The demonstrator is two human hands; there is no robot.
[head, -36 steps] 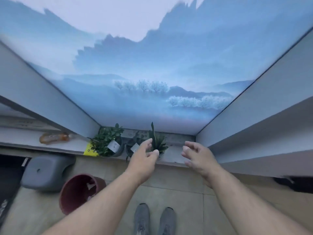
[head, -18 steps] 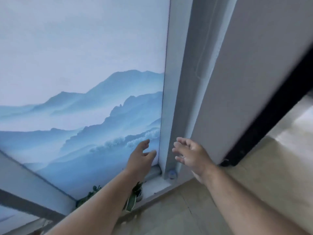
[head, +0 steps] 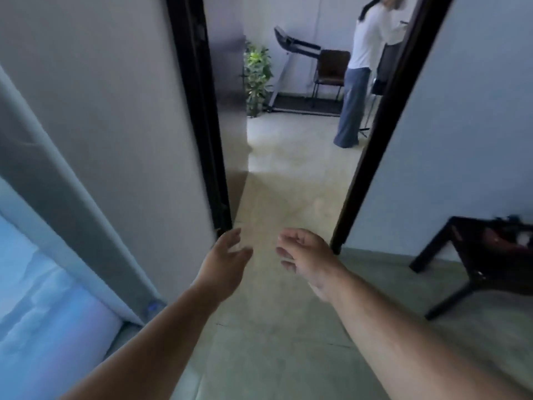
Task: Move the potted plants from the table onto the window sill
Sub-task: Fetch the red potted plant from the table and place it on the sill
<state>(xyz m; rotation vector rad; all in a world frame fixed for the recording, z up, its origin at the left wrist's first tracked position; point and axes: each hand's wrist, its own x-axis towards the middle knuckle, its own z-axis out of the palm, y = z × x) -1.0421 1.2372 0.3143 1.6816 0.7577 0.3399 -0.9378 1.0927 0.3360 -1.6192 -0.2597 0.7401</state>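
My left hand [head: 226,262] and my right hand [head: 305,256] are held out in front of me over the floor, fingers apart, nothing in either. A dark low table [head: 490,255] stands at the right edge with dark and red things on it that are too blurred to name. The window [head: 34,298] shows only as a blue pane at the lower left. Its sill and the small potted plants are out of view.
A black-framed doorway [head: 288,157] opens ahead between a grey wall [head: 109,111] and a pale wall [head: 461,125]. Beyond it stand a tall leafy plant [head: 256,73], a treadmill [head: 297,53], a brown chair [head: 331,70] and a person [head: 357,79] in a white top.
The view has swung right, from the window sill with its potted plants to the doorway and the dark table. Both hands stay open and empty in front of me.
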